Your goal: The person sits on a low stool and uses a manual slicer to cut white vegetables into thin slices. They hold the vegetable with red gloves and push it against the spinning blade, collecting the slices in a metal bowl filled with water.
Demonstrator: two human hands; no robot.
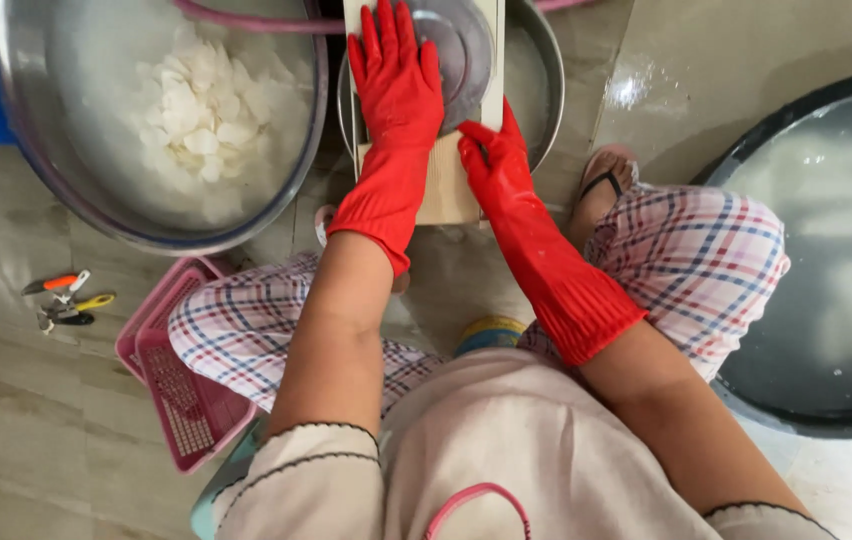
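Note:
Both my hands wear red rubber gloves. My left hand (396, 75) lies flat, fingers spread, on a round metal disc (466, 50) set in a wooden board (451, 190). The board rests across a steel basin (546, 80) in front of me. My right hand (491, 160) is curled around the board's right edge, just below the disc. To the left, a large steel bowl (46, 170) holds water and a heap of white slices (201, 110).
A big dark tub (826, 400) of cloudy water stands at the right. A pink plastic basket (181, 400) lies by my left knee. Small peelers (66, 300) with orange and yellow handles lie on the tiled floor at left. My sandalled foot (606, 185) is beside the basin.

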